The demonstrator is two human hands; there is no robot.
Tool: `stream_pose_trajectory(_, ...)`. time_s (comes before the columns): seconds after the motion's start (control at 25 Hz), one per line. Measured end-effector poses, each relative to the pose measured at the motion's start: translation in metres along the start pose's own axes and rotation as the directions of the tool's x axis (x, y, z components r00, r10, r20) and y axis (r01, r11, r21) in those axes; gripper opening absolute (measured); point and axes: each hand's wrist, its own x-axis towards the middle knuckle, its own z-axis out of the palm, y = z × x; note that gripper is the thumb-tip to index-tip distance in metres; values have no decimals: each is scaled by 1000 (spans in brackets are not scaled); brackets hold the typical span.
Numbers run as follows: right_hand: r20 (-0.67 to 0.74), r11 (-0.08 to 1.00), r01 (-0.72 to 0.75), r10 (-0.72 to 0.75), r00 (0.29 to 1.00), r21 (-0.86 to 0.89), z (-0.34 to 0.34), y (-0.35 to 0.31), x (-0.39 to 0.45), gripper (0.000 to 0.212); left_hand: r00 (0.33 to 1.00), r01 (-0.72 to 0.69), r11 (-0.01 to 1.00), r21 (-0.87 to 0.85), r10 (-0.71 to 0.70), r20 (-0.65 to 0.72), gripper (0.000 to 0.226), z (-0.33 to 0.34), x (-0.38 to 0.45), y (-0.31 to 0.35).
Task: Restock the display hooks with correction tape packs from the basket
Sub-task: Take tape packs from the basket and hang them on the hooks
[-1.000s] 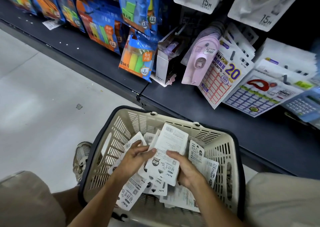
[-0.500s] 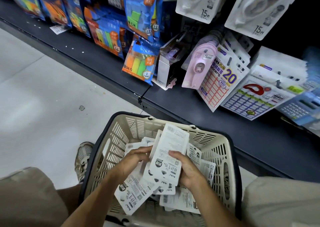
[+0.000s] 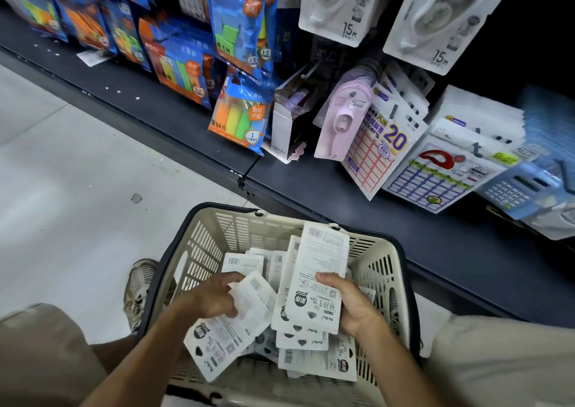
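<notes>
Basket on pale floor beside dark shelf.

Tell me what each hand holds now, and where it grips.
Right hand grips a stack of packs by its lower right edge. Left hand holds another pack near its upper end.

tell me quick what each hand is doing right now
Left hand: closed on a loose correction tape pack over the basket.
Right hand: closed on a stack of packs, held upright.
</notes>
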Motion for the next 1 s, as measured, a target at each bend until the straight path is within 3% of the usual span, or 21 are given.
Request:
stream_pose_trajectory(0.12, 84, 980, 63, -48, 995, -186, 15, -23, -27, 58, 908, 99, 981, 169, -19, -419, 50, -7, -2, 4)
stream_pose_trajectory(0.2, 225, 931, 215, -151, 963, -295, 40, -56, -52, 56, 837, 63, 986, 157, 33, -547, 41, -6, -11, 24)
stream_pose_trajectory(0.24, 308, 886, 325, -224, 925, -332, 56, -77, -68, 57, 819, 22, 994, 110, 45, -571, 30, -7, -16, 38)
stream_pose_trajectory(0.32, 472, 705, 589, -394, 789, -396, 94, -125, -108, 66, 845, -175, 952, -253, 13, -535, 20, -18, -36, 79)
stream_pose_trajectory(0.36, 554, 520, 730, -482, 679, -443, 111, -149, -131, 71, 895, -251, 842, -478, 13, -446, 25, -25, -49, 99)
stream_pose_trajectory(0.4, 650, 229, 843, -549, 525, -487, 125, -172, -154, 72, 938, -292, 706, -645, 82, -336, 30, -35, -65, 122)
stream_pose_trajectory(0.44, 764, -146, 858, -545, 345, -492, 133, -192, -175, 71, 947, -321, 595, -737, 195, -255, 32, -43, -86, 144)
stream_pose_trajectory(0.48, 864, -492, 759, -470, 181, -427, 138, -209, -193, 66, 925, -353, 500, -791, 316, -213, 32, -51, -104, 167)
stream_pose_trajectory(0.52, 925, -714, 614, -372, 73, -336, 139, -222, -209, 60, 889, -376, 425, -823, 417, -191, 33, -57, -121, 186)
stream_pose_trajectory(0.56, 960, -837, 487, -282, 6, -249, 136, -231, -222, 54, 861, -372, 353, -859, 476, -177, 39, -62, -138, 204)
stream_pose_trajectory(0.64, 977, -941, 306, -184, -103, -145, 123, -235, -238, 42, 817, -234, 297, -926, 576, -22, 40, -69, -169, 234)
stream_pose_trajectory(0.76, 953, -984, 125, -155, -260, -126, 112, -216, -238, 27, 695, -177, 452, -874, 686, 214, 63, -85, -195, 250)
stream_pose_trajectory(0.84, 936, -990, 50, -142, -323, -133, 123, -211, -229, 19, 583, -162, 493, -855, 747, 320, 57, -98, -200, 244)
stream_pose_trajectory(0.88, 932, -989, 31, -143, -333, -141, 130, -210, -225, 22, 560, -186, 480, -858, 769, 309, 53, -103, -200, 243)
stream_pose_trajectory(0.92, 938, -989, 18, -148, -315, -150, 135, -212, -223, 28, 586, -228, 474, -851, 764, 269, 52, -106, -198, 241)
stream_pose_trajectory(1.0, 962, -987, -11, -154, -226, -161, 139, -220, -223, 49, 634, -258, 480, -838, 739, 228, 59, -117, -194, 241)
